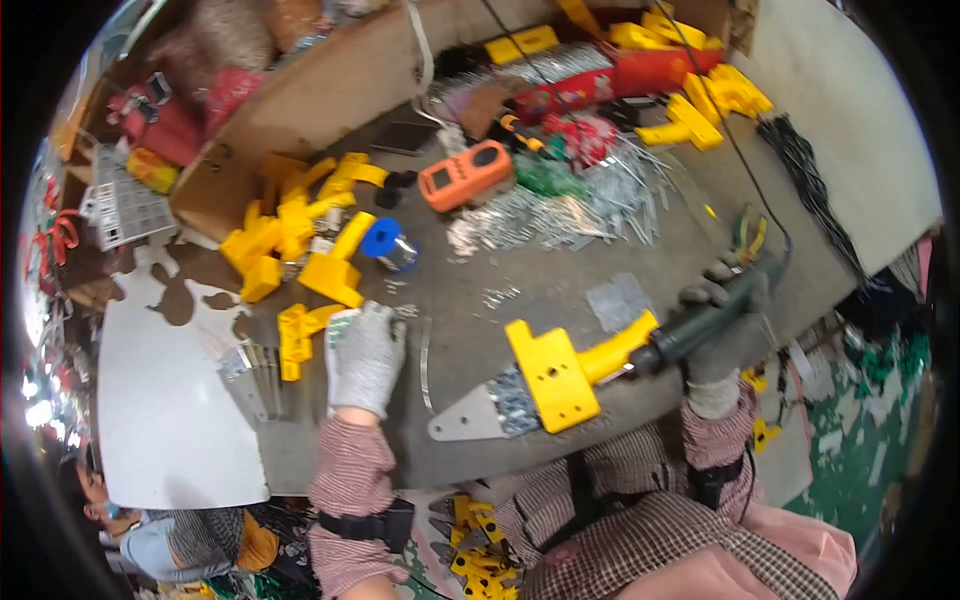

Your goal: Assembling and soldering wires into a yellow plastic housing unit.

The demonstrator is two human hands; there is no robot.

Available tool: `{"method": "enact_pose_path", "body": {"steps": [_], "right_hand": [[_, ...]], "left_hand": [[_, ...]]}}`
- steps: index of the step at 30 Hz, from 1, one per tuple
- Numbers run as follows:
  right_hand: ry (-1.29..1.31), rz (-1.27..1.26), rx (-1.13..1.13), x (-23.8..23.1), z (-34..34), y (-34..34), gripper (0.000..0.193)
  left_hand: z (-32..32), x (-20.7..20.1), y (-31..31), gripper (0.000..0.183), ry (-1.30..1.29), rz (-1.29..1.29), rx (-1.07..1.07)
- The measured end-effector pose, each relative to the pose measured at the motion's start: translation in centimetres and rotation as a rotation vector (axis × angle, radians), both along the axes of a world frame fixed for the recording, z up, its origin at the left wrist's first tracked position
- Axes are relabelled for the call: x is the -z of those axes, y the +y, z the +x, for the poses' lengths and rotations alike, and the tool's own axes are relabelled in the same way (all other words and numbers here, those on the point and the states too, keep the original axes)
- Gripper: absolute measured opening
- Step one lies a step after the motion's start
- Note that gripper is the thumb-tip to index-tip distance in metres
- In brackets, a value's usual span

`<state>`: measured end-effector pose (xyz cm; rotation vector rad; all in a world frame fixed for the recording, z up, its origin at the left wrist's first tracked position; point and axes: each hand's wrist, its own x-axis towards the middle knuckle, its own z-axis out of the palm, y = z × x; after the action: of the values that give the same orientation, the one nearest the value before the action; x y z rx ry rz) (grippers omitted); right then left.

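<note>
My right hand [722, 335], in a grey glove with dark fingers, is wrapped round a dark green electric screwdriver [700, 322]. The screwdriver's tip points left, close beside a yellow plastic handle part [555, 375] lying on the bench. A grey metal blade [470, 415] with a pointed end and holes sticks out of that part's left side. My left hand [368, 358], in a pale grey glove, rests on the bench to the left. Its fingers are bent and pressed together near small loose screws [402, 308]; anything in them is hidden.
Yellow parts [300, 225] pile up at the left, beside a blue-capped spool [388, 243]. An orange box-shaped device [466, 176] and heaps of metal pins [560, 215] lie behind. Pliers [748, 235] and a coiled black cable [815, 185] are at right. Another person [180, 540] sits lower left.
</note>
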<state>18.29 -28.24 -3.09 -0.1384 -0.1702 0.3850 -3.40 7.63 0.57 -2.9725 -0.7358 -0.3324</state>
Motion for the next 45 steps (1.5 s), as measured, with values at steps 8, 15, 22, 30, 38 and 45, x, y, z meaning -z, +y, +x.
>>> {"method": "enact_pose_path", "body": {"steps": [8, 15, 22, 30, 38, 45], "right_hand": [[0.079, -0.130, 0.104, -0.8, -0.8, 0.5, 0.042], [0.014, -0.062, 0.022, -0.7, -1.8, 0.5, 0.037], [0.032, -0.148, 0.099, -0.2, -2.5, 1.6, 0.034], [0.059, -0.233, 0.140, -1.1, -2.3, 1.3, 0.036], [0.215, -0.349, 0.160, -1.0, -3.3, 2.3, 0.044], [0.192, -0.210, 0.133, -0.2, -2.8, 1.6, 0.035]], "left_hand": [[0.9, 0.8, -1.8, 0.013, -0.179, -0.166, -0.108], [-4.4, 3.9, -17.7, 0.022, -0.607, -0.681, 0.180], [-4.5, 5.1, -17.3, 0.024, -0.626, -0.739, 0.231], [-3.3, 4.2, -17.3, 0.017, -0.607, -0.642, 0.300], [-4.7, 2.8, -17.3, 0.022, -0.566, -0.761, 0.262], [-4.1, 2.4, -17.7, 0.014, -0.560, -0.814, 0.306]]}}
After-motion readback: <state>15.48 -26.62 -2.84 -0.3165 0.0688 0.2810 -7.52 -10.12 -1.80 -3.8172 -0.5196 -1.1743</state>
